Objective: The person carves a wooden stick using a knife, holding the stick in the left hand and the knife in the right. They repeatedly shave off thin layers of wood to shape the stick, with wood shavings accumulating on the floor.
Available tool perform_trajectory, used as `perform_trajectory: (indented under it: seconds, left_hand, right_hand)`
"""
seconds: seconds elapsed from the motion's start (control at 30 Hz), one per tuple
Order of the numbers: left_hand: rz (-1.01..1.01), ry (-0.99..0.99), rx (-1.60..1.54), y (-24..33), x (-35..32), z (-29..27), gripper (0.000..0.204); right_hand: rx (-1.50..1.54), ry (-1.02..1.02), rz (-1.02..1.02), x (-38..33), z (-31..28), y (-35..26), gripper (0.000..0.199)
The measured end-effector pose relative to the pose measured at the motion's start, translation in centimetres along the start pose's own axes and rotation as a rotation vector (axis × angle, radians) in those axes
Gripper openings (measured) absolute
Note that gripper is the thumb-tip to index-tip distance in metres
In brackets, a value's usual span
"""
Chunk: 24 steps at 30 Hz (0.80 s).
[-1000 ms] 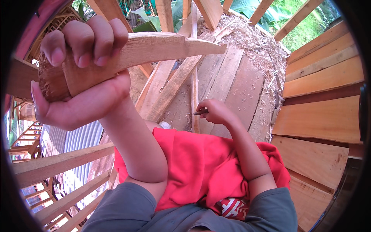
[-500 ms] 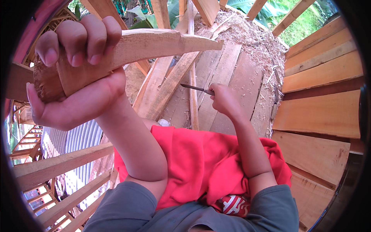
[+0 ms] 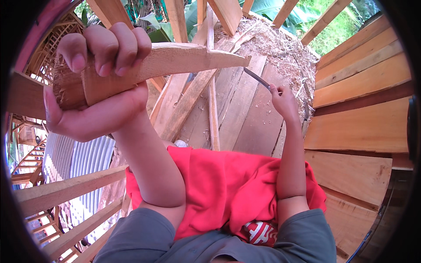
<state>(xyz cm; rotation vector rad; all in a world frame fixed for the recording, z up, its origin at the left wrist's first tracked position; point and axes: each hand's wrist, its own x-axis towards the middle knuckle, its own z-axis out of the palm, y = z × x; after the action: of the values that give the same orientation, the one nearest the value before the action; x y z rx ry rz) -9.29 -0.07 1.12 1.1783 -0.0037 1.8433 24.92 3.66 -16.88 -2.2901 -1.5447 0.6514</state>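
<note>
My left hand is wrapped round the thick end of a roughly shaped piece of wood, raised at the upper left. The wood narrows to a notched, pointed tip toward the right. My right hand is closed on the handle of a knife with a thin dark blade. The blade reaches up and left, its tip close under the wood's narrow end; whether they touch I cannot tell. Most of the knife's handle is hidden in my fingers. A red cloth lies across my lap.
Wood shavings lie heaped on the plank floor at the far side. Sawn lengths of timber lean beyond my lap. A board wall stands to the right, and wooden rails run along the left above corrugated metal sheets.
My right hand has moved up and to the right, bringing the knife near the wood's tip. The left hand and the wood appear slightly lower and further right in view.
</note>
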Motion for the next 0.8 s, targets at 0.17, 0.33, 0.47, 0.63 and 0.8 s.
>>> perform_trajectory:
  seconds: [0.17, 0.33, 0.47, 0.63, 0.8]
  left_hand:
    - [-0.094, 0.034, -0.04, -1.9, -0.2, 1.1, 0.035]
    - [-0.212, -0.018, -0.048, -4.6, -0.3, 2.0, 0.039]
    - [-0.243, -0.078, -0.052, -5.1, -0.3, 2.6, 0.042]
    - [-0.241, -0.043, -0.053, -4.7, -0.1, 2.4, 0.043]
    - [-0.225, 0.022, -0.004, -4.8, 0.2, 2.6, 0.043]
  right_hand:
    - [-0.044, -0.056, 0.059, -0.3, -1.7, 1.9, 0.034]
    - [0.317, -0.105, -0.051, -0.4, 1.1, 0.8, 0.039]
    - [0.34, -0.187, -0.026, -1.7, 3.2, -1.7, 0.042]
    - [0.276, -0.022, -0.313, -6.2, 1.6, -6.5, 0.042]
    - [0.305, 0.112, -0.388, -5.4, 3.4, -5.5, 0.04]
